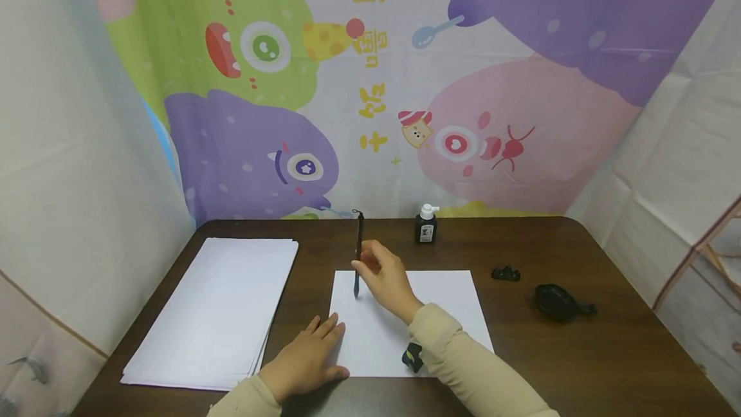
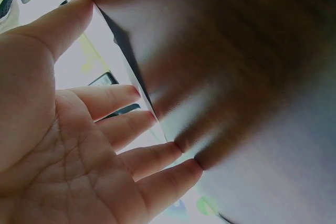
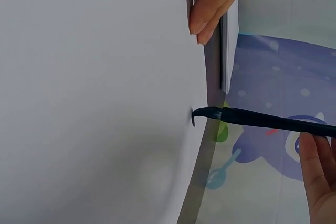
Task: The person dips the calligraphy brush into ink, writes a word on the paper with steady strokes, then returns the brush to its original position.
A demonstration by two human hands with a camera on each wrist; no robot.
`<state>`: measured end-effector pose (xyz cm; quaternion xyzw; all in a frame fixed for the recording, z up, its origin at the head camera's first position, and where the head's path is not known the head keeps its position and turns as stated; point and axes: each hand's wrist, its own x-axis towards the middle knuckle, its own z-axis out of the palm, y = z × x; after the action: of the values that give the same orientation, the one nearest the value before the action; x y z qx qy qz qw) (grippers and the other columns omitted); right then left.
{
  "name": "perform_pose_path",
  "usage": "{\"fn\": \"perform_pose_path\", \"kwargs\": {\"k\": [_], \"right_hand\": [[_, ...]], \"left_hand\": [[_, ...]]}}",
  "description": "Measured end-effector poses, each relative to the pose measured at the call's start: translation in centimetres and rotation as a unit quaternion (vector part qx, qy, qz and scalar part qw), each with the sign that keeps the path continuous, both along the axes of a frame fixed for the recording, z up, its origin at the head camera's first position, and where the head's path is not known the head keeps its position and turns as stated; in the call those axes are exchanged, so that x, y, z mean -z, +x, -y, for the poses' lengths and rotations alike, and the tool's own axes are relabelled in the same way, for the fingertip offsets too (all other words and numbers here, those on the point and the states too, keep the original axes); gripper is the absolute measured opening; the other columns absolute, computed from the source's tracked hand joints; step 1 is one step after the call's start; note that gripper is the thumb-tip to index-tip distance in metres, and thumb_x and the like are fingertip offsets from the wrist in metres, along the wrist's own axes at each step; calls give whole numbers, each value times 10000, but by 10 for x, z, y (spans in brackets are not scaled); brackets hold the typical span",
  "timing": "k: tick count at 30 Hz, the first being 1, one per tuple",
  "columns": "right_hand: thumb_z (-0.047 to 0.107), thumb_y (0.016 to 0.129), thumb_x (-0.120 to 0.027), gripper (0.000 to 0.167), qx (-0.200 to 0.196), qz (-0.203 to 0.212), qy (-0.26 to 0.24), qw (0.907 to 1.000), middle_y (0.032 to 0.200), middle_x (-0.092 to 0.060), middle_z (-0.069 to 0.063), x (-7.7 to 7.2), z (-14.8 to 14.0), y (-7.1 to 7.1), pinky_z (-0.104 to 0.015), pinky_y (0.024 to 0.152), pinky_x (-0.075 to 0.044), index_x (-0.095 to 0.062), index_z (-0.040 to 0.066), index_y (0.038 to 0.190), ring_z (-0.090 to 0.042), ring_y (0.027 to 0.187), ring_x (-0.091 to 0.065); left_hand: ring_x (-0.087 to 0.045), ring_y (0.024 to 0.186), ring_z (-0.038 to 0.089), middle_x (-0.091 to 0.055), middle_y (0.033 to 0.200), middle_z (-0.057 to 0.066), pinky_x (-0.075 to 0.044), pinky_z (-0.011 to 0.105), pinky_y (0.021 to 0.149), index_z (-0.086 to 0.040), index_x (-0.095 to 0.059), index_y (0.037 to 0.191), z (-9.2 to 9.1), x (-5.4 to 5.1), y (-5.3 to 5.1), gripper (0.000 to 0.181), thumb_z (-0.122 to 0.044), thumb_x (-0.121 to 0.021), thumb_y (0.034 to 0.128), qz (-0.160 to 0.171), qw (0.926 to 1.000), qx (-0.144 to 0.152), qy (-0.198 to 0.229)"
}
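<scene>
My right hand (image 1: 389, 280) pinches a dark calligraphy brush (image 1: 359, 237) between thumb and fingers, holding it nearly upright. A small loop tops the handle. Below, the bristles come down over the upper left part of a white sheet of paper (image 1: 448, 304). In the right wrist view, the brush (image 3: 268, 120) has a dark tip that curves sharply at its end; whether it touches the paper I cannot tell. My left hand (image 1: 303, 358) lies palm down with spread, straight fingers, its fingertips at the sheet's lower left edge. The left wrist view shows its palm (image 2: 79, 156).
A stack of white paper (image 1: 217, 307) lies on the left of the brown table (image 1: 544, 365). Behind the sheet stands a black bottle (image 1: 426, 227) with a white spout. To the right are a small black brush rest (image 1: 505, 273) and a black gourd-shaped dish (image 1: 558, 303).
</scene>
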<state>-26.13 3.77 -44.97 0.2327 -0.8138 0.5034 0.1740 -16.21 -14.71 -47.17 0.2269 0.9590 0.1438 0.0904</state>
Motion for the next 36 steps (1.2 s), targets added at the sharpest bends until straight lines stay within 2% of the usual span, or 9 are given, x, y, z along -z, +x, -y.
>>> {"fn": "perform_pose_path", "kwargs": {"k": [6, 16, 36], "right_hand": [[138, 917, -685, 192, -82, 2, 58, 9999, 951, -688, -90, 2, 0, 2, -312, 795, -596, -606, 101, 1087, -190, 884, -675], [113, 901, -699, 229, -170, -29, 31, 9998, 910, -683, -101, 1, 2, 5, -213, 712, -574, -599, 66, 1102, -182, 829, -667], [86, 889, -704, 252, -464, 24, 29, 9989, 903, -681, -93, 1, 3, 13, -214, 694, -574, -603, 72, 1120, -185, 825, -672]], "left_hand": [[-360, 1361, 550, -409, 1517, 230, -377, 653, 1058, -8, -496, 1406, 0, 0, 0, 803, -478, -746, 805, 24, 10000, -12, -12], [-360, 1360, 553, -413, 1513, 235, -371, 652, 1063, -4, -497, 1404, 0, 0, 1, 801, -471, -749, 804, 47, 10000, -7, 41], [-378, 1337, 569, -432, 1493, 250, -380, 650, 1056, 18, -510, 1384, 0, -1, 1, 781, -438, -760, 801, -102, 9999, 45, 100]]}}
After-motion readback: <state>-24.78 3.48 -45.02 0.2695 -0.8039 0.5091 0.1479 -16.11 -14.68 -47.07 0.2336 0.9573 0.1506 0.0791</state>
